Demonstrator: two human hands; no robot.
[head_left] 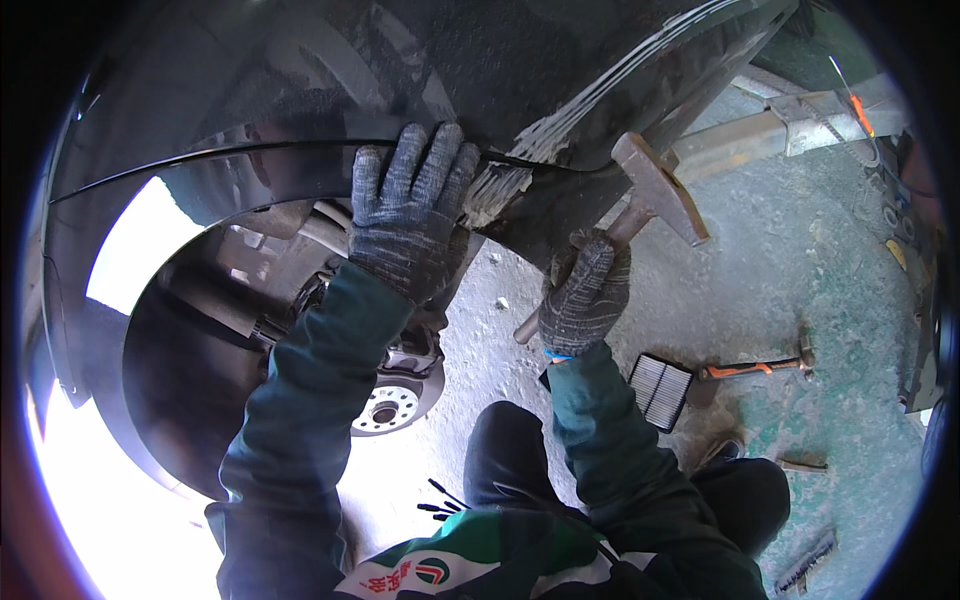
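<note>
Gripping a hammer (660, 190) around its handle, the right hand (588, 290) sits on my feed just off the panel's lower edge, the tool's head up and out over the floor (780, 260). I read the hands as well apart: the gloved left hand (410, 215) lies palm down on the dark car panel (330, 80), fingers a little spread across its seam, beside a pale scraped patch (570, 115). I can't tell how hard it presses.

Blocking part of my sight of the open wheel arch (190, 330) is the left sleeve (325, 350); a brake disc (387, 408) shows just beyond it. Past the hammer, a metal beam (740, 140) runs toward the upper right, with an orange-handled tool (861, 115) by its far end. Down on the floor, right of the right sleeve (610, 420), I have a pleated filter (660, 392), a second hammer (760, 368) with orange on its handle, and a brush (807, 562) lower down. The person's bent knees (505, 450) take up the space below the hands.
</note>
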